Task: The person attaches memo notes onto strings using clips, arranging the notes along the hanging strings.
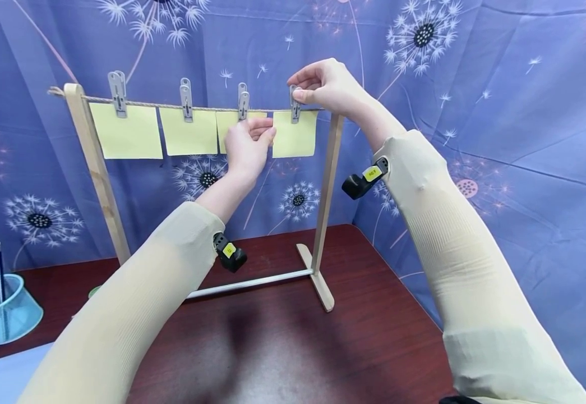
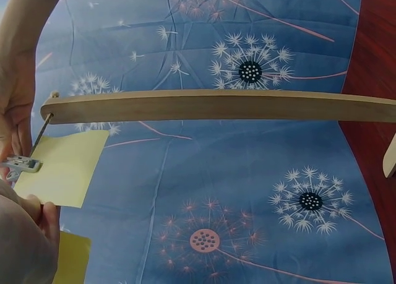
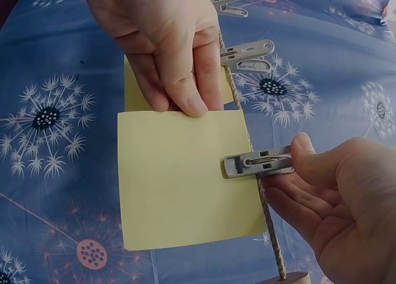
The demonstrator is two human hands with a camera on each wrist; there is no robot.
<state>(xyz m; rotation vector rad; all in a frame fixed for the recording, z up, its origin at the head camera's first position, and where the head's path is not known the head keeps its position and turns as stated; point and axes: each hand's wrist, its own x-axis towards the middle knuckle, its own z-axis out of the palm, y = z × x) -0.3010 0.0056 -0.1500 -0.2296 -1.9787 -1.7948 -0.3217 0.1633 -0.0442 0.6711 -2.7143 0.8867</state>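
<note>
At the right end of a twine line [image 1: 204,106] hangs a square yellow paper sheet [image 1: 294,143]. My left hand [image 1: 246,148] pinches its left edge between thumb and fingers, as the right wrist view also shows. Above, my right hand [image 1: 335,90] grips the handles of a grey clothespin [image 3: 257,163] with the thumb on one side and fingers on the other. The clothespin's nose lies over the sheet's top edge and the twine. Behind my left hand, another yellow sheet [image 1: 226,126] hangs from its own clothespin [image 1: 243,104], partly hidden.
Further left, two more yellow sheets hang from clothespins [image 1: 187,101]. The wooden frame has a right post [image 1: 328,191], a left post [image 1: 96,174] and a white bottom bar [image 1: 257,283]. A blue mesh cup [image 1: 25,314] with a pencil stands at left. A dandelion-print cloth [image 1: 525,112] hangs behind.
</note>
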